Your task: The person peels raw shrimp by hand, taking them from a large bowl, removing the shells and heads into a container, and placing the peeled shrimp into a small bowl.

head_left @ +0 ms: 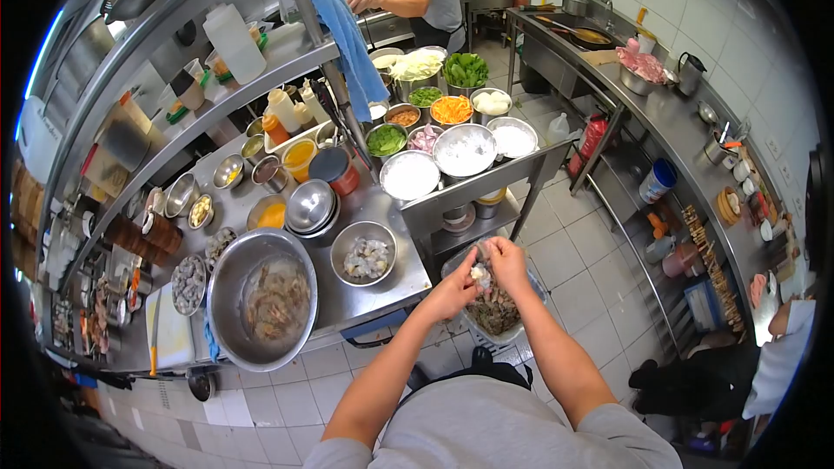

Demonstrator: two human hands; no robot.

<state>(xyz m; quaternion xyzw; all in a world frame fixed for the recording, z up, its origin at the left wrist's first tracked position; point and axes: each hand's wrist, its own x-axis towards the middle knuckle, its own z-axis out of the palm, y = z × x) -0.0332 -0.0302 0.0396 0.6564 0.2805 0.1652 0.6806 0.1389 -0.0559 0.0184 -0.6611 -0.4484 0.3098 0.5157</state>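
Both of my hands are close together above a plastic bin full of shrimp shells. Between the fingertips is a small pale shrimp, partly covered by them. My left hand is closed on it from the left, and my right hand pinches it from the right. On the steel counter to the left, a large metal bowl holds whole shrimp in cloudy water. Beside it, a smaller steel bowl contains grey peeled shrimp.
Pans of white powder and chopped vegetables crowd the station ahead. A cutting board with a yellow-handled knife lies far left. One person works at the back; another is at the right edge.
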